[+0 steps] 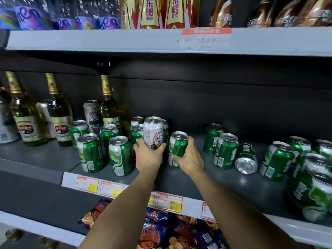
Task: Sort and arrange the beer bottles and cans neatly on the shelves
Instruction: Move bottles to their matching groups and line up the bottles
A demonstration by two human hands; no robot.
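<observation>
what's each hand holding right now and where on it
Left hand grips the white can round its lower body; right hand grips a green can round its side.

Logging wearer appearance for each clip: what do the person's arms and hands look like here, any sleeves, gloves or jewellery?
Both forearms are bare up to the frame's bottom edge, with no sleeve in view. The left hand and right hand wear no gloves. No watch, bracelet or ring is visible on the sides shown. No cables or markings appear on either arm.
</observation>
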